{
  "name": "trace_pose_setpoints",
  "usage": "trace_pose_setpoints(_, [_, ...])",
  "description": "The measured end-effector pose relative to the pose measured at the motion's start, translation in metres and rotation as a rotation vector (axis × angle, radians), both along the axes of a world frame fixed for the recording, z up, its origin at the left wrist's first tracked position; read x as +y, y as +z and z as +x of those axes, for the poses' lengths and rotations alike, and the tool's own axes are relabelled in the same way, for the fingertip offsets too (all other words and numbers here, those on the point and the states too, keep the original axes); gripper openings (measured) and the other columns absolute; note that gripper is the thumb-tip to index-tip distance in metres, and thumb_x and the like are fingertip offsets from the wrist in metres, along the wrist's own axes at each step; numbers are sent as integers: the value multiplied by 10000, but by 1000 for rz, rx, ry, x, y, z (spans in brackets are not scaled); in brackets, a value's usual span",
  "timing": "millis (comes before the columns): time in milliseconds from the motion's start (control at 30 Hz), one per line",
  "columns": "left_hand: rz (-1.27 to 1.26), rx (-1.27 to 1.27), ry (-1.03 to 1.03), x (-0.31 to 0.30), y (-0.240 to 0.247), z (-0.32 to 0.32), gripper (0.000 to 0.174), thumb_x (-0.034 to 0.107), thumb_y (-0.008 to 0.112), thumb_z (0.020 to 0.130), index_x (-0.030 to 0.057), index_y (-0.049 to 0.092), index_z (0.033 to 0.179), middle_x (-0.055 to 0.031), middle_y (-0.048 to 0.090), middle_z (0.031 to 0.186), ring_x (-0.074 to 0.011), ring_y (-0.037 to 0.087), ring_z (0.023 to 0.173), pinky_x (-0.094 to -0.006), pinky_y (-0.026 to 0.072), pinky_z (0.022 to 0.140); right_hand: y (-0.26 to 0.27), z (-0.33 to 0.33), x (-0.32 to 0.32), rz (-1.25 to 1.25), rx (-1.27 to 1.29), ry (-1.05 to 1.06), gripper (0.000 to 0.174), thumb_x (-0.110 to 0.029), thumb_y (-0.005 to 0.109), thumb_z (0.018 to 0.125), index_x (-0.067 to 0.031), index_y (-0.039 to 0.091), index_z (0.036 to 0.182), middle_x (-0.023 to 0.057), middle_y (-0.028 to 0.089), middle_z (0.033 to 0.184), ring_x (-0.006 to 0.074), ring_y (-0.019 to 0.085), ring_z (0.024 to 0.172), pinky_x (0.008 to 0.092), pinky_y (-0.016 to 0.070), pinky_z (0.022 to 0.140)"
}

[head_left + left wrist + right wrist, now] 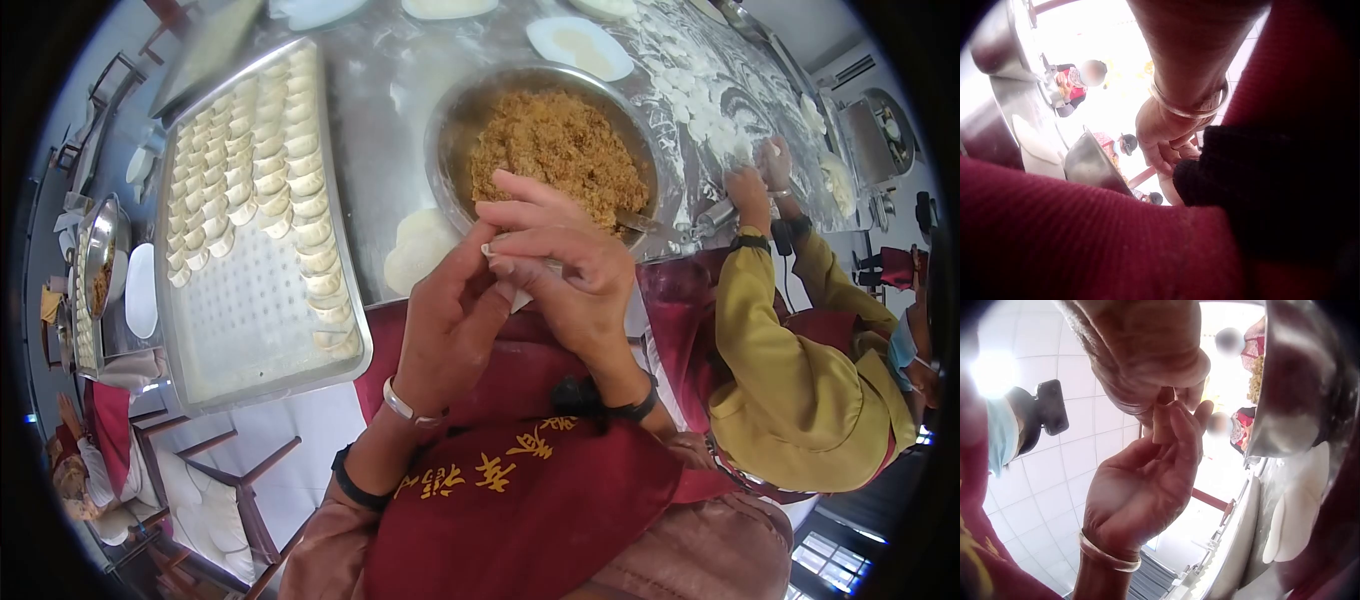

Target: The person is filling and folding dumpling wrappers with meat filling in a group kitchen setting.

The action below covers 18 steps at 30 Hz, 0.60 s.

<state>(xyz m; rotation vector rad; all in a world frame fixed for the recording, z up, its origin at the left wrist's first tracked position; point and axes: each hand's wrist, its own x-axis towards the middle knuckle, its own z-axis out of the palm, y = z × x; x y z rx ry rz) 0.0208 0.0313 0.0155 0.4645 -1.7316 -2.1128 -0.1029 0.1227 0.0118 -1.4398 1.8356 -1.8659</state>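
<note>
In the head view my left hand [450, 315], with a silver bangle at its wrist, meets my right hand [570, 260] in front of the apron. Both pinch a small dumpling [1162, 425] of pale dough between thumbs and fingers; most of it is hidden by the fingers. Just beyond the hands is a steel bowl [445, 150] of brown crumbly filling [560, 145], a metal utensil [640, 222] leaning at its right rim. Flat round dough wrappers [418, 250] lie overlapping on the table left of my hands.
To the left stands a metal tray [240, 345] with rows of folded dumplings [270, 150]. A white plate [580, 48] sits behind the bowl. At right, another person in a yellow top [800, 370] works with a rolling pin [715, 218] on the floured table [690, 60].
</note>
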Motion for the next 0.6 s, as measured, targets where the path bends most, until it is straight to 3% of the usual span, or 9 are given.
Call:
trace_pose_setpoints(200, [195, 68, -156, -9, -1, 4, 557, -89, 498, 902, -30, 395, 1446, -110, 620, 1191, -128, 602, 1052, -278, 522, 870, 16, 3, 2, 71, -96, 76, 224, -17, 758, 730, -14, 736, 953, 135, 693, 1173, 339, 539, 1275, 424, 467, 999])
trace_pose_setpoints(300, [79, 33, -224, -10, -5, 6, 577, -106, 487, 886, -22, 386, 1448, -104, 608, 1199, -127, 593, 1070, -281, 518, 884, 14, 0, 6, 95, -75, 178, 215, -24, 763, 721, -22, 738, 934, 124, 696, 1176, 340, 530, 1285, 422, 463, 1003])
trace_pose_setpoints(400, [58, 23, -206, -10, 2, 5, 543, -95, 507, 890, -19, 410, 1419, -94, 597, 1208, -129, 593, 1073, -283, 514, 898, 8, -2, 7, 1, -115, 201, 243, -40, 799, 645, 4, 742, 877, 150, 710, 1122, 361, 509, 1299, 441, 442, 1033])
trace_pose_setpoints(600, [250, 92, -53, 4, 6, 4, 429, -71, 532, 913, -29, 481, 1336, -69, 618, 1156, -122, 608, 1024, -266, 518, 860, 5, -7, 9, -57, -23, 257, 228, -48, 812, 645, 18, 733, 848, 163, 729, 1041, 377, 535, 1271, 443, 470, 998])
